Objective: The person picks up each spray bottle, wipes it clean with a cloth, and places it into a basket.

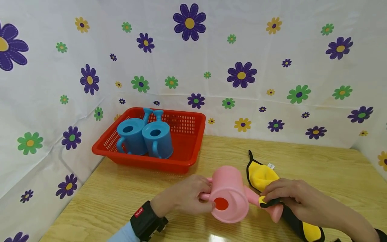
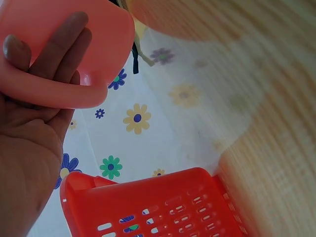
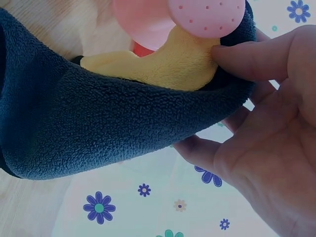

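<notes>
A pink watering can (image 1: pixel 228 191) is tilted above the wooden table, its opening turned toward me. My left hand (image 1: pixel 188 195) grips its handle; the left wrist view shows fingers passed through the handle loop (image 2: pixel 59 94). My right hand (image 1: pixel 297 198) pinches a yellow and black cloth (image 1: pixel 263 176) around the can's spout, close to the sprinkler head. In the right wrist view the thumb presses the yellow side of the cloth (image 3: pixel 182 64) just below the pink perforated sprinkler head (image 3: pixel 207 15). The rest of the cloth trails on the table to both sides.
Two blue watering cans (image 1: pixel 158 139) stand in a red plastic basket (image 1: pixel 169 164) with perforated walls, at the back left of the wooden table (image 1: pixel 127 198). Behind and to the left hangs a white flower-print sheet (image 1: pixel 193 57).
</notes>
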A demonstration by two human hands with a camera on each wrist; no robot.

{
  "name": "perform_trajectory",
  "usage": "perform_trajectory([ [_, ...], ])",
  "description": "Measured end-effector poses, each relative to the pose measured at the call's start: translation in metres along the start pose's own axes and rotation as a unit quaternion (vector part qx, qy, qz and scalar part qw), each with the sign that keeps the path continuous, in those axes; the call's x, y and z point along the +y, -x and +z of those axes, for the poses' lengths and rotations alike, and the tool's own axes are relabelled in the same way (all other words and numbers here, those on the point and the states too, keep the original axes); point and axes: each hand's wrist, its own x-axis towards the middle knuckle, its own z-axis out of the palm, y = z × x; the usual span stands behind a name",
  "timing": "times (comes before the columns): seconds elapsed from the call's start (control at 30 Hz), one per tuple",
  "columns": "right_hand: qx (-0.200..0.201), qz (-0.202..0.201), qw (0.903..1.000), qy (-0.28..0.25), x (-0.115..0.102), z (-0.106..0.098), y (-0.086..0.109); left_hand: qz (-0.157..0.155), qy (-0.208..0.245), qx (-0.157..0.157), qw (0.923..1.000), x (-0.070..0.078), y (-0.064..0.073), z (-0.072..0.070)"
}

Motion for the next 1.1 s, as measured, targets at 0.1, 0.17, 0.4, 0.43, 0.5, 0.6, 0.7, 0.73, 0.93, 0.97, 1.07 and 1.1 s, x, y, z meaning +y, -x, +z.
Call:
perform_trajectory([
  [0.1, 0.0, 0.005, 1.0, 0.001, -0.002, -0.001, 0.001, 0.007, -0.008, 0.007, 0.9999, 0.0, 0.0, -0.001],
  [0.17, 0.0, 0.01, 1.0, -0.001, -0.003, -0.002, 0.002, 0.008, -0.012, 0.007, 0.9999, -0.001, 0.001, -0.002],
  [0.4, 0.004, 0.003, 1.0, 0.0, -0.005, -0.002, 0.004, 0.009, -0.024, 0.005, 0.9997, -0.003, 0.002, -0.002],
  [0.43, 0.002, 0.003, 1.0, -0.001, -0.005, -0.002, 0.004, 0.009, -0.025, 0.003, 0.9997, -0.003, 0.002, -0.002],
  [0.5, -0.001, 0.003, 1.0, -0.001, -0.005, -0.001, 0.003, 0.01, -0.025, -0.001, 0.9996, -0.003, 0.002, -0.003],
  [0.6, -0.01, 0.003, 0.9999, 0.0, -0.005, 0.0, 0.002, 0.013, -0.024, -0.013, 0.9995, -0.001, 0.002, -0.002],
  [0.7, -0.02, 0.0, 0.9998, -0.004, -0.004, 0.003, 0.0, 0.04, -0.025, -0.016, 0.9987, 0.001, 0.002, 0.002],
  [0.73, -0.024, -0.002, 0.9997, -0.008, -0.003, 0.004, -0.001, 0.055, -0.028, -0.015, 0.998, 0.002, 0.001, 0.004],
  [0.93, -0.034, -0.022, 0.9991, -0.011, 0.0, 0.01, -0.003, 0.131, -0.033, -0.007, 0.9908, 0.009, -0.002, 0.016],
  [0.97, -0.035, -0.022, 0.9991, -0.008, 0.0, 0.011, -0.003, 0.138, -0.036, -0.007, 0.9898, 0.01, -0.002, 0.017],
  [1.07, -0.037, -0.013, 0.9992, 0.0, 0.001, 0.013, -0.003, 0.157, -0.041, -0.004, 0.9868, 0.012, -0.002, 0.02],
  [1.1, -0.039, -0.005, 0.9992, 0.0, 0.001, 0.013, -0.003, 0.16, -0.043, -0.003, 0.9862, 0.013, -0.002, 0.021],
])
